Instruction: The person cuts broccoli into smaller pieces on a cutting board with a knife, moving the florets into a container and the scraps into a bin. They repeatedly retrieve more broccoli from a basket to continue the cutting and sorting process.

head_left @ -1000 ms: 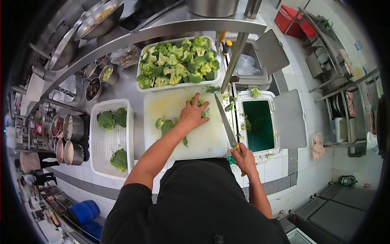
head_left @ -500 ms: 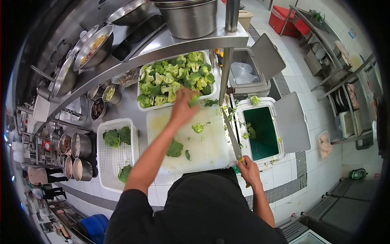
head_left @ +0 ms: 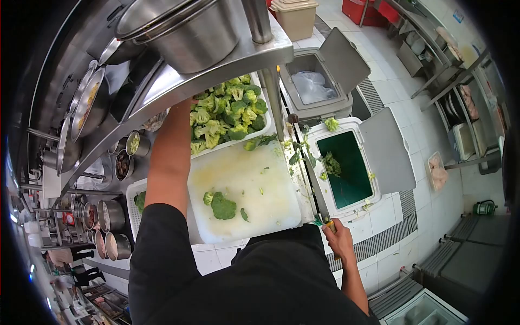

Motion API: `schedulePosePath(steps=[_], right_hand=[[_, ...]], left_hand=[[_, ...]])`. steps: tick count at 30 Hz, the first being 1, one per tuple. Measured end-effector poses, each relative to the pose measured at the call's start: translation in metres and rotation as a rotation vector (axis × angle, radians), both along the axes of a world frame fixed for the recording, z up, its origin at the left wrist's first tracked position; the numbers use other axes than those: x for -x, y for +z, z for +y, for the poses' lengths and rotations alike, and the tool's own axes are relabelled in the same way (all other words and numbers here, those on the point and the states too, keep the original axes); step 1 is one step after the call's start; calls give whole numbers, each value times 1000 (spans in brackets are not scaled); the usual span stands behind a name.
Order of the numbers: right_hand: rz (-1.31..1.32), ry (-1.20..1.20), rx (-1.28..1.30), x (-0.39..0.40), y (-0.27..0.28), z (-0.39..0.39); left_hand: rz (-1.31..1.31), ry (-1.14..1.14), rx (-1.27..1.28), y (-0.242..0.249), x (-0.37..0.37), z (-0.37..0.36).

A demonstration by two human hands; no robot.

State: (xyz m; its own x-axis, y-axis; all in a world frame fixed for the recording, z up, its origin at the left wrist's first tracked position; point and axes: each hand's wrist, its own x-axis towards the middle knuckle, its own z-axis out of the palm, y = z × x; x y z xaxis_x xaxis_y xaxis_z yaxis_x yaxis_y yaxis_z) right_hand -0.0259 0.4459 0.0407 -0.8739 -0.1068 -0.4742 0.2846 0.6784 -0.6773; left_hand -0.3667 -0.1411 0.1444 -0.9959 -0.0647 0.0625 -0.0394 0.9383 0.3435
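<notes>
My left arm reaches under the steel shelf to the white tray (head_left: pixel 266 125) heaped with cut broccoli florets (head_left: pixel 227 111). The shelf edge hides most of my left hand (head_left: pixel 190 103), so its fingers and anything in them do not show. Low at my right side, my right hand (head_left: pixel 338 238) is closed around the yellow handle of a knife (head_left: pixel 320 208), its blade pointing away from me beside the cutting board. On the white cutting board (head_left: pixel 249 189) lie a broccoli head (head_left: pixel 223 206), a small floret (head_left: pixel 208 198) and a leaf scrap (head_left: pixel 244 215).
A white perforated basket (head_left: pixel 133 192) with broccoli is partly behind my left arm. To the right stands an open bin (head_left: pixel 346 179) with green inside and trimmings on its rim. Beyond it is a grey bin (head_left: pixel 317 78). Steel pots (head_left: pixel 195 38) sit on the overhead shelf (head_left: pixel 216 67).
My left hand has moved from over the board's far edge to the tray, passing under the shelf. The small floret now lies beside the broccoli head. My right hand still holds the knife.
</notes>
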Motion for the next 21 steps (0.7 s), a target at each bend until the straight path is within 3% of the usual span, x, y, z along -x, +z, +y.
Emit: schedulePosePath(steps=[8, 9, 10, 11, 12, 14, 16, 18, 21], right_hand=[[-35, 1, 19, 27, 17, -3], [-35, -1, 40, 29, 12, -2], [63, 44, 55, 31, -4, 2], [70, 57, 55, 35, -3, 1], [67, 65, 48, 39, -1, -3], [71, 89, 40, 46, 7, -12], [-10, 147, -7, 53, 21, -19], [-2, 188, -19, 55, 28, -24], [-11, 224, -27, 54, 32, -29]], left_hand=[[-450, 116, -343, 102, -70, 86], [-553, -370, -493, 50, -91, 67], [-771, -122, -230, 72, -127, 139], [-631, -320, -71, 13, -150, 142], [-662, -216, 16, -8, -169, 167], [-436, 45, 181, -56, -189, 198], [-277, 125, 92, -108, -191, 197], [-70, 190, -4, -125, -199, 206], [158, 67, -177, -78, -220, 221]])
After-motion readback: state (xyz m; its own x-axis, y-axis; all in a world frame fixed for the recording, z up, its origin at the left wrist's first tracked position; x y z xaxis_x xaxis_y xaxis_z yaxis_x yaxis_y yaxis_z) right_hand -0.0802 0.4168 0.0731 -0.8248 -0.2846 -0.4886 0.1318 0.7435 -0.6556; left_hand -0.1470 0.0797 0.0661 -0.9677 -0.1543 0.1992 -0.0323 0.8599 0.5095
